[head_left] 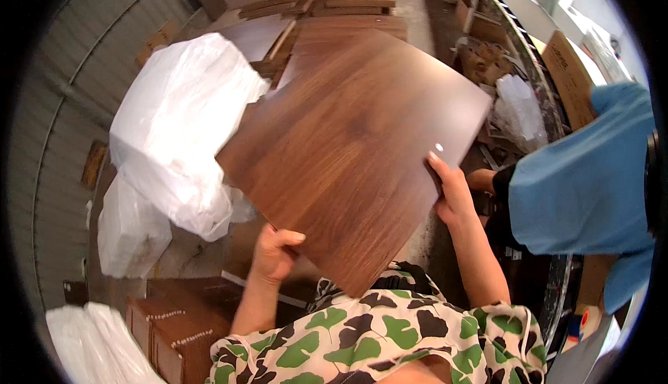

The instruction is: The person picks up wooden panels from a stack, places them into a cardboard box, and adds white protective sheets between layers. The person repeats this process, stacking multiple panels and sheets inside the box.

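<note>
A flat, brown wood-grain panel (341,147) is held up in front of my body, tilted so that one corner points down toward my shirt. My left hand (275,250) grips its lower left edge, thumb on the upper face. On the opposite edge my right hand (451,187) holds the panel, its thumb lying on the face beside a small white spot (439,147). The other fingers of both hands are mostly hidden under the board.
White plastic-wrapped bundles (184,119) stand to the left. Stacked brown panels (348,25) lie ahead. At lower left sits a pile of brown boards (177,321). On the right, a person in a blue shirt (581,182) stands by a long conveyor-like bench (532,57).
</note>
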Available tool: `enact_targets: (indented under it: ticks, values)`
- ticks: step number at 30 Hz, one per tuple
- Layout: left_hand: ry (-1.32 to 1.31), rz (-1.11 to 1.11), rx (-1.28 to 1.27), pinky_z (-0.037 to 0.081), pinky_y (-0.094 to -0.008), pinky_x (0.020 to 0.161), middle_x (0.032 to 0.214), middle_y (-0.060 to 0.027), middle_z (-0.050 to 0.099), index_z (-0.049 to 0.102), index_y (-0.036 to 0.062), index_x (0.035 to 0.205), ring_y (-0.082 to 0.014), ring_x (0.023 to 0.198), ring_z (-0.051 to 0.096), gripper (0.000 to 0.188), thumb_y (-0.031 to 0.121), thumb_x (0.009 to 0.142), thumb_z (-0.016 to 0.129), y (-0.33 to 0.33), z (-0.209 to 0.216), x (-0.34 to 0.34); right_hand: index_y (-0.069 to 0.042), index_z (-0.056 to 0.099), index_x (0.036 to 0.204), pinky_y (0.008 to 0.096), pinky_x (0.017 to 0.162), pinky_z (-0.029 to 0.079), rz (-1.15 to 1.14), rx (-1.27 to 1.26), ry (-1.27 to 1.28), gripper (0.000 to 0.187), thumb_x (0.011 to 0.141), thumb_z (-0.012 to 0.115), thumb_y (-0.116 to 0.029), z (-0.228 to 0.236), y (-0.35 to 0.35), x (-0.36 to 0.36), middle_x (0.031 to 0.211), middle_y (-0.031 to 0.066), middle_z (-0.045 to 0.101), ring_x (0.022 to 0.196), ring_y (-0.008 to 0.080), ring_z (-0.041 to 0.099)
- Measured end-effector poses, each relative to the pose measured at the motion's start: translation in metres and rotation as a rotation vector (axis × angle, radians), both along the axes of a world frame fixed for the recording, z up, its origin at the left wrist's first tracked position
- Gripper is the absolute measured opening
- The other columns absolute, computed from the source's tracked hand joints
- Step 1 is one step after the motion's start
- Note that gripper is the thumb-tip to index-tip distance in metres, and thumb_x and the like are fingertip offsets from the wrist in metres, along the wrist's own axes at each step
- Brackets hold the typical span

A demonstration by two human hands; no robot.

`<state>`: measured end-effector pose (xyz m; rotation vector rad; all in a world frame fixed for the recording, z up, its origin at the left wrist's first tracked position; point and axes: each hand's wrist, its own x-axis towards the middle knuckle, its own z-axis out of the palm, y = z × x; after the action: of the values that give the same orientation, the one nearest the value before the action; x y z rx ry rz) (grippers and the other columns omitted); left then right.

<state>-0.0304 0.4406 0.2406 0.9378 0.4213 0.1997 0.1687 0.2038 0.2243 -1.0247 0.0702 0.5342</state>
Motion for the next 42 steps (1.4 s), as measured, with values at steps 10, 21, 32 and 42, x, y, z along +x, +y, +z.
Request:
enact_targets:
  ticks: [10,21,32,42]
  values:
    - [0.065,0.257,-0.35,0.046,-0.0453,0.088,0.117,-0.0101,0.057,0.049,0.0054,0.121,-0.0253,0.108,0.055,0.038,0.003,0.084,0.058,-0.086,-0.151,-0.008,0.002,0.058,0.103,0.0367,0.078,0.05,0.345,-0.377,-0.158,0.027,0.088,0.061,-0.02,-0.104,0.089,0.083,0.099,0.0136,0.063,0.092,0.0225,0.061]
    - [0.407,0.682,-0.307,0.047,-0.0392,0.086,0.109,-0.009,0.056,0.057,0.0037,0.108,-0.0214,0.102,0.053,0.033,0.013,0.08,0.071,-0.097,-0.181,0.027,0.0,0.062,0.098,0.0296,0.064,0.048,0.279,-0.655,-0.667,0.023,0.086,0.059,-0.018,-0.157,-0.055,0.112,0.075,0.0097,0.064,0.069,0.016,0.061]
    - [0.151,0.626,-0.522,0.037,-0.0441,0.101,0.129,-0.0092,0.049,0.043,0.0052,0.129,-0.026,0.117,0.046,0.052,0.037,0.09,0.056,-0.103,-0.178,0.05,0.0,0.063,0.094,0.0239,0.052,0.043,0.173,-0.473,-0.172,0.02,0.088,0.057,-0.018,-0.19,-0.094,0.137,0.077,0.0046,0.063,0.065,0.0108,0.059]
    - [0.165,0.603,-0.451,0.031,-0.0455,0.105,0.138,-0.0094,0.041,0.037,0.0034,0.135,-0.028,0.124,0.039,0.057,0.04,0.093,0.05,-0.107,-0.189,0.045,-0.001,0.063,0.088,0.0237,0.05,0.043,0.014,-0.567,-0.191,0.018,0.084,0.063,-0.019,-0.2,-0.085,0.29,0.076,0.0034,0.064,0.062,0.0101,0.059]
